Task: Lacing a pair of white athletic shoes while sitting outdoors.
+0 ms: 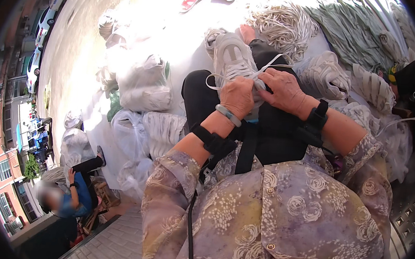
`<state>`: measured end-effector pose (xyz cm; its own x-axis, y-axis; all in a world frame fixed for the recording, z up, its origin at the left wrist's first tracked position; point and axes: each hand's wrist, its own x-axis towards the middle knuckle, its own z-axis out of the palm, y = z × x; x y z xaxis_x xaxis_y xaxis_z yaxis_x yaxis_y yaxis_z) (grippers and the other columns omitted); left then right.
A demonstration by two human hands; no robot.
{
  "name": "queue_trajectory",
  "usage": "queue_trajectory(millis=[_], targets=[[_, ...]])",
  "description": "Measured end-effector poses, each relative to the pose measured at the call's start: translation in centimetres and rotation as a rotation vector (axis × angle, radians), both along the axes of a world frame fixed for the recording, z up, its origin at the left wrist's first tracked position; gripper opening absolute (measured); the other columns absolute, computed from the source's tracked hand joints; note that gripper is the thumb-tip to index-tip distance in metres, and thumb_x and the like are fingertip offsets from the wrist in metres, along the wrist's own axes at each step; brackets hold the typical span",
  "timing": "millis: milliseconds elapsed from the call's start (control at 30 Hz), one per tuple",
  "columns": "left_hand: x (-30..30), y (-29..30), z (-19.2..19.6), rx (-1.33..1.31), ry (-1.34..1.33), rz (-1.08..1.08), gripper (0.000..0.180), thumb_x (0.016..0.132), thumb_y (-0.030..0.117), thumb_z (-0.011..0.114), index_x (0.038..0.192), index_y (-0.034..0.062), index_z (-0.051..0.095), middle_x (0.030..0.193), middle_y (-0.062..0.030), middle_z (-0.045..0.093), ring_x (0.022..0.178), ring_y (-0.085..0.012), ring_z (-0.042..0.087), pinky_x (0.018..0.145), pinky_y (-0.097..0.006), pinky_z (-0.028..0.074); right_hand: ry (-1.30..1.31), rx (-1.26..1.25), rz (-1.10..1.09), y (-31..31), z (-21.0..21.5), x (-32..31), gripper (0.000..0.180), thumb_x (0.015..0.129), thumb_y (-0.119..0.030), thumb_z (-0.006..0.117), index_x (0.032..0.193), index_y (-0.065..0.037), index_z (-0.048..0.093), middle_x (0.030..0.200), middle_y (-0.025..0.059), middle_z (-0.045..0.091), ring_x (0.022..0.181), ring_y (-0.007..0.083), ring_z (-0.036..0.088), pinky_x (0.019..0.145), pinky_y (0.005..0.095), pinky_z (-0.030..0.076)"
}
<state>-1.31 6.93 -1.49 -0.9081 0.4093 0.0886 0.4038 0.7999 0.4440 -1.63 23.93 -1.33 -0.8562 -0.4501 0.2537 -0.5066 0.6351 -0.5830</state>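
The left hand [237, 96] and right hand [284, 91] pinch a white lace [271, 63]; the pale shoe [231, 50] extends beyond their fingertips. Beneath them, dark trousers [197, 90]; leftward, white bundles [145, 82] on sunlit ground [144, 5]; farther left, parked cars [41, 28].

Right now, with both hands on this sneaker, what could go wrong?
The pale sneaker seems propped against your black trousers, so it might slip if both hands let go. A loose loop of its white lace stands out beside your right hand and could snag. The bracelet on your left wrist might also catch a stray loop.
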Motion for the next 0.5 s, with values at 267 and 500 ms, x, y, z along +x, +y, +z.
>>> queue_trajectory(millis=[267,500], targets=[[-0.3,0.2,-1.1,-0.080,-0.003,0.054,0.014,0.075,0.018,0.054,0.078,0.0057,0.060,0.078,-0.0150,0.060,0.071,-0.0344,0.060,0.062,-0.044,0.048,-0.185,0.031,-0.069,-1.5,-1.8,-0.6,0.020,0.072,-0.020,0.056,0.081,-0.002,0.055,0.084,0.0175,0.057,0.081,0.0345,0.058,0.072,0.0416,0.046],[-0.4,0.9,-1.3,-0.060,0.023,0.121,0.011,0.074,0.016,0.056,0.076,0.0053,0.057,0.075,-0.0143,0.058,0.071,-0.0338,0.058,0.062,-0.043,0.045,-0.308,-0.141,-0.051,-1.7,-3.7,-1.9,0.014,0.071,-0.015,0.053,0.073,-0.002,0.058,0.074,0.0163,0.060,0.077,0.0328,0.059,0.069,0.0419,0.046]])
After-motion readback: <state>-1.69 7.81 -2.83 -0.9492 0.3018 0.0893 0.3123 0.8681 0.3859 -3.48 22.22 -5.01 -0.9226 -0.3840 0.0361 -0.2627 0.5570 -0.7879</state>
